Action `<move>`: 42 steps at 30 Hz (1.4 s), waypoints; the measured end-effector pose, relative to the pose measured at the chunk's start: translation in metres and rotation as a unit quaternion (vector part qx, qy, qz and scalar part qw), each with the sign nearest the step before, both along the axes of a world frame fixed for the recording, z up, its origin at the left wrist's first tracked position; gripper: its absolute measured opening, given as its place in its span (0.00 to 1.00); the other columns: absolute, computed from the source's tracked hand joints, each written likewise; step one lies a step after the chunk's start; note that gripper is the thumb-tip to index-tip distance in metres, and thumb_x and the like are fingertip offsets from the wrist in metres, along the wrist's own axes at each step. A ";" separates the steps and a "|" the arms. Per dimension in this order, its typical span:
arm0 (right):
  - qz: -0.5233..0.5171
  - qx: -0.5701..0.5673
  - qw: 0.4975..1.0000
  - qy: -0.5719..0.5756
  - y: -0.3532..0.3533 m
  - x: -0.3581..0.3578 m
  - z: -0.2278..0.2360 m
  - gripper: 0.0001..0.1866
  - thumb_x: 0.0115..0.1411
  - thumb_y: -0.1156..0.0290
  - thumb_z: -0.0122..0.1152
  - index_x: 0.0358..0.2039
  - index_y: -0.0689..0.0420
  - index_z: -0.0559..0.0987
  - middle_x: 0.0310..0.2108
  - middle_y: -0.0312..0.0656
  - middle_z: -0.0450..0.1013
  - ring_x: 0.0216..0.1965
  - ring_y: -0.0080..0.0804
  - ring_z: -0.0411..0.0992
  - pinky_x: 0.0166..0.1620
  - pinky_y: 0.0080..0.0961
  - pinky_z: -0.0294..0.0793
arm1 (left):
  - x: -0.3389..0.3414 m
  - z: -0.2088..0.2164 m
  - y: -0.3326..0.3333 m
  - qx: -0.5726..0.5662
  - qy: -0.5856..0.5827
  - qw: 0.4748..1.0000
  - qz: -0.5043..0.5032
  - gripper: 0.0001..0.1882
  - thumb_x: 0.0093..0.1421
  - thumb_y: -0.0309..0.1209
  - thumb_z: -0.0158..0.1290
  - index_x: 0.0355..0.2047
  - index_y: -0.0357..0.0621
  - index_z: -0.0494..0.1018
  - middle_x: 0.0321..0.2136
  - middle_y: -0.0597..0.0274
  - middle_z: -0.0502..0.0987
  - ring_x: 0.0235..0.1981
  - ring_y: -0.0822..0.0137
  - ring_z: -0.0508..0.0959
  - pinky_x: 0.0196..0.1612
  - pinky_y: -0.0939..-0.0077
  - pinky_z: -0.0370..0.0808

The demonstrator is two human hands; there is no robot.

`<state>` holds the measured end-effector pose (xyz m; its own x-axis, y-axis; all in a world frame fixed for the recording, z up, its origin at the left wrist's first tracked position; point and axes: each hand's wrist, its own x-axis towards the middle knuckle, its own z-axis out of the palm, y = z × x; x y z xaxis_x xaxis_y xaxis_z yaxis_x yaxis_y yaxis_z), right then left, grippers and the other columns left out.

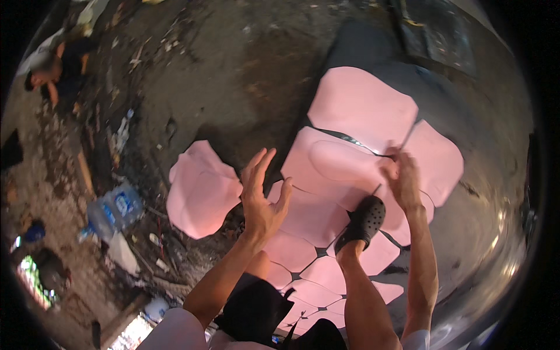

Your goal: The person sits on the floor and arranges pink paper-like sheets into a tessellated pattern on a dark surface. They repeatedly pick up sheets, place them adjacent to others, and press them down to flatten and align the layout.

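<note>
Pale pink, rounded sheets (363,104) lie side by side on a dark, glossy curved surface (490,227), with narrow dark gaps between several of them. My left hand (262,198) is raised with its fingers spread, holding nothing, just left of the pink sheets. My right hand (403,178) is bent over the sheets at the right, its fingers closed and smeared by motion. Thin dark lines show near its fingertips; whether it grips something thin, I cannot make out. A loose, crumpled pink sheet (203,192) rests left of my left hand.
My foot in a black perforated clog (368,219) stands on the sheets. A clear plastic jug (116,209) lies on the littered dirt ground at left. Another person (55,70) is at the far upper left. A dark sheet (434,41) lies at the upper right.
</note>
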<state>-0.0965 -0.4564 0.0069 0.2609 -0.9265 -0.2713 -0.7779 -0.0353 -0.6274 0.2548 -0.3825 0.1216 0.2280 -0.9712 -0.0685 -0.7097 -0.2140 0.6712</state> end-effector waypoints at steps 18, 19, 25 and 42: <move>0.132 0.087 0.969 -0.192 0.022 0.130 0.021 0.19 0.70 0.69 0.69 0.59 0.58 0.81 0.59 0.57 0.78 0.58 0.58 0.79 0.63 0.50 0.82 | 0.159 0.052 0.104 0.322 -0.259 0.911 -0.006 0.20 0.63 0.31 0.73 0.50 0.36 0.80 0.36 0.59 0.78 0.41 0.53 0.79 0.52 0.55 0.78; 0.168 0.108 0.958 -0.206 0.025 0.134 0.026 0.20 0.70 0.67 0.70 0.60 0.58 0.81 0.58 0.57 0.79 0.58 0.58 0.80 0.62 0.49 0.82 | 0.141 0.067 0.093 0.319 -0.105 0.939 0.068 0.18 0.65 0.31 0.72 0.51 0.36 0.80 0.37 0.61 0.80 0.40 0.55 0.81 0.51 0.56 0.78; 0.111 0.486 0.755 -0.426 0.025 0.130 0.062 0.42 0.76 0.33 0.54 0.71 0.58 0.76 0.67 0.53 0.76 0.63 0.50 0.78 0.63 0.48 0.81 | 0.060 0.083 0.039 0.100 0.413 0.867 0.260 0.25 0.76 0.34 0.63 0.67 0.41 0.71 0.59 0.57 0.80 0.60 0.64 0.81 0.65 0.60 0.78; -0.170 0.331 0.840 -0.395 0.041 0.024 0.028 0.27 0.75 0.72 0.66 0.72 0.53 0.72 0.47 0.38 0.75 0.42 0.23 0.76 0.46 0.27 0.80 | -0.003 -0.049 -0.006 0.111 0.483 0.807 0.321 0.31 0.76 0.31 0.61 0.74 0.50 0.63 0.63 0.56 0.76 0.60 0.60 0.80 0.61 0.61 0.79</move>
<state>-0.0720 -0.4151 0.0353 0.3518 -0.6978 -0.6240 -0.0047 0.6653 -0.7466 0.2521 -0.3880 0.0726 0.4154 -0.6127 -0.6724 0.4273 -0.5211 0.7388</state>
